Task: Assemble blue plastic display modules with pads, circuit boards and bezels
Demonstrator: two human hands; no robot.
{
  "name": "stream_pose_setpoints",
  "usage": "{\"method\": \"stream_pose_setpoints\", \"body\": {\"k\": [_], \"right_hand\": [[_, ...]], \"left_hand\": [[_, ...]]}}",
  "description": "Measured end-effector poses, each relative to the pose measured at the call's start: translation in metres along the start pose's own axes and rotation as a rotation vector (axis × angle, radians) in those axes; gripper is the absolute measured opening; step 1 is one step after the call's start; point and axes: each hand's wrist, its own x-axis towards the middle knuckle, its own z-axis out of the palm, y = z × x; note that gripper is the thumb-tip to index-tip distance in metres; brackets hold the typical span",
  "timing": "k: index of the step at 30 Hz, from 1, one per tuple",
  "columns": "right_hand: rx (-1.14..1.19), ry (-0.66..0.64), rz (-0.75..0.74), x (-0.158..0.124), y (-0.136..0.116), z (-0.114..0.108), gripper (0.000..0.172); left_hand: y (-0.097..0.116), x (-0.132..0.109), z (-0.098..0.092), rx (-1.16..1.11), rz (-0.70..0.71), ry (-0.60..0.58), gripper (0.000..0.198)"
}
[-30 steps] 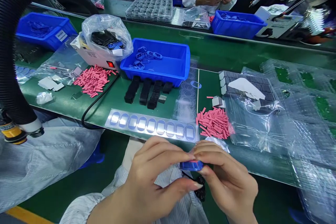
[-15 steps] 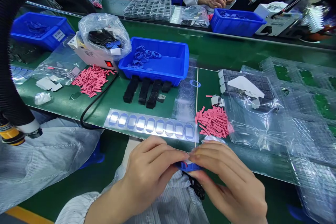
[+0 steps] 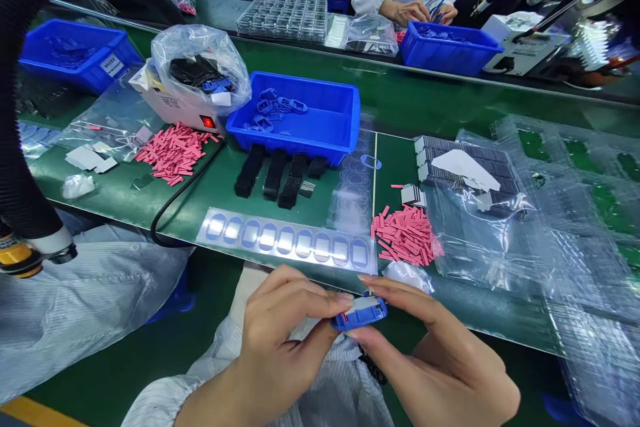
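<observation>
Low in the middle of the view, my left hand [image 3: 280, 347] and my right hand [image 3: 440, 360] both pinch a small blue oval plastic frame [image 3: 361, 313] between thumb and fingers. It is tilted, with a pale insert and a bit of pink showing on top. Just beyond my fingers lies a clear strip [image 3: 287, 241] of several blue-rimmed oval pieces along the table's near edge. A pile of pink strips [image 3: 406, 235] sits right of it. Black parts [image 3: 275, 173] stand in rows in front of a blue bin [image 3: 330, 130] holding several blue frames.
A second pink pile [image 3: 173, 150] and a bagged box [image 3: 197, 80] lie at the left, behind a black ribbed hose [image 3: 20, 147]. Clear plastic trays and bags [image 3: 550, 213] cover the right. Across the belt, another person's hands [image 3: 415, 12] work by a blue bin [image 3: 450, 47].
The blue frame has tipped up between my fingers, showing its top face. My right fingers have spread off it, and both hands have shifted slightly.
</observation>
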Motion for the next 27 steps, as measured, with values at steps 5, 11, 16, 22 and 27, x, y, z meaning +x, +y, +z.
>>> {"method": "stream_pose_setpoints", "body": {"k": [5, 11, 16, 22, 27], "right_hand": [[-0.033, 0.015, 0.009, 0.001, -0.002, 0.001, 0.034], [0.159, -0.133, 0.062, 0.013, 0.005, -0.006, 0.014], [0.225, -0.229, 0.054, 0.019, 0.011, -0.010, 0.011], [0.211, -0.281, -0.011, 0.021, 0.016, -0.014, 0.011], [0.219, -0.297, 0.013, 0.013, 0.020, -0.013, 0.018]], "left_hand": [[0.000, -0.002, 0.000, -0.012, 0.010, 0.021, 0.023], [-0.001, -0.003, -0.004, -0.048, -0.070, 0.031, 0.016], [-0.001, -0.006, -0.004, -0.112, -0.221, -0.011, 0.012], [-0.001, -0.004, -0.008, -0.093, -0.221, -0.156, 0.008], [-0.006, -0.003, -0.006, -0.081, -0.180, -0.092, 0.012]]}}
